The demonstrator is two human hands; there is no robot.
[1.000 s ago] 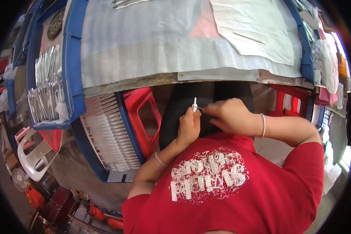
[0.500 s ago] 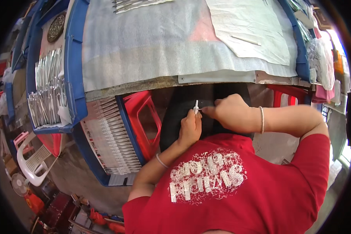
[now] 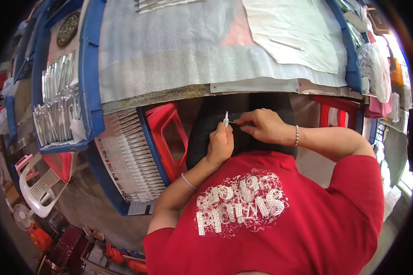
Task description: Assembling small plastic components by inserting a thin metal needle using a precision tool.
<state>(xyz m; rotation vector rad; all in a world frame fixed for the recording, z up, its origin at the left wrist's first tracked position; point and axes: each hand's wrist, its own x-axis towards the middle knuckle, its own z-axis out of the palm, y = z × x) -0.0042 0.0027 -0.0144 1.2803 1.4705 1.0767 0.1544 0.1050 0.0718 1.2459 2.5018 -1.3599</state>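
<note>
Over my dark-trousered lap, my left hand (image 3: 220, 143) is closed around a small white slim piece with a pointed tip (image 3: 226, 120), which stands upright out of the fist. Just to the right, my right hand (image 3: 267, 127) has thumb and fingers pinched together and points at the white piece. Between the pinch and the piece shows a short, thin, light sliver, too small to name. The lower part of the white piece is hidden inside my left fingers.
Ahead lies a table covered with a pale foam sheet (image 3: 170, 59) and a white cloth (image 3: 298, 32). Blue trays with slim silvery items (image 3: 57, 119) stand on the left. A lower blue tray holds rows of pen-like pieces (image 3: 140, 156), beside a red stool (image 3: 170, 137).
My right hand has turned and drawn back a little to the right and lifted at the wrist, showing a gap beside the white piece. My left hand has shifted slightly left.
</note>
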